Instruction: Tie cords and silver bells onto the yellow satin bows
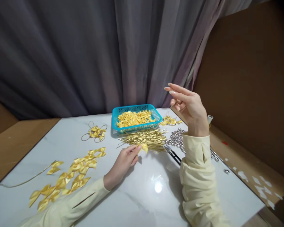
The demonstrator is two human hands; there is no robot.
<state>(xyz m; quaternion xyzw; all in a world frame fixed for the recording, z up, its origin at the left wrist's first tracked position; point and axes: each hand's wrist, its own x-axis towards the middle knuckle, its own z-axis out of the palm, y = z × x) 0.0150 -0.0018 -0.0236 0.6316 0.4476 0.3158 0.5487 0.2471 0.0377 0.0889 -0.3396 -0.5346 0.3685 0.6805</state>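
Low over the tabletop, my left hand pinches a small yellow ribbon bow between thumb and fingers. My right hand is raised well above the table. Its thumb and first fingers come close together and the others curl; anything thin between the tips is too fine to make out. Just beyond the left hand lies a pile of gold wire ties. A pair of black-handled thread snips lies beneath the right forearm, partly hidden by the sleeve. Loose yellow bows spread out on the left.
A blue basket of yellow bows stands at the back. Silver beads are heaped right of the wires. Finished-looking bow clusters with loops lie left of the basket. A cord trails at far left. Cardboard walls the right side.
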